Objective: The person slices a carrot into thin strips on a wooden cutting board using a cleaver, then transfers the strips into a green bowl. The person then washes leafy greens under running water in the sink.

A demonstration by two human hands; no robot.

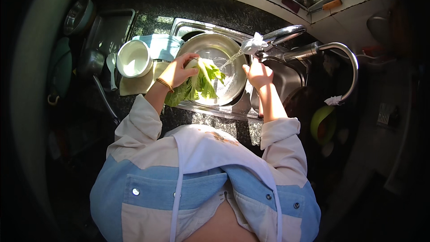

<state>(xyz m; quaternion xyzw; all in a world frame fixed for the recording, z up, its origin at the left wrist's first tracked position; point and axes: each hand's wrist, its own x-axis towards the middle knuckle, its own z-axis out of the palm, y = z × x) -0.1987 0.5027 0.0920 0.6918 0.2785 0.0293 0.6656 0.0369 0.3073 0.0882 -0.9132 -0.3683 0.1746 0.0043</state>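
Observation:
My left hand (180, 70) grips a bunch of leafy greens (203, 79) by its pale stem end, over the left side of a round metal basin (240, 85). The basin sits in the left bowl of a steel sink (215, 110). Water runs in a slanting stream from a faucet (285, 33) whose spout end is wrapped in white material (254, 44). My right hand (259, 74) is raised just below that faucet, at the basin's right side; its fingertips are partly hidden, so whether they touch the faucet cannot be told.
Left of the sink, a white bowl (149, 69) stands by folded cloths (134, 85), a white spoon (112, 70), a metal ladle (95, 64) and a dark tray (131, 13). A second curved spout (354, 64) arches at the right, over a green bowl (317, 124). The right sink bowl (285, 77) adjoins the basin.

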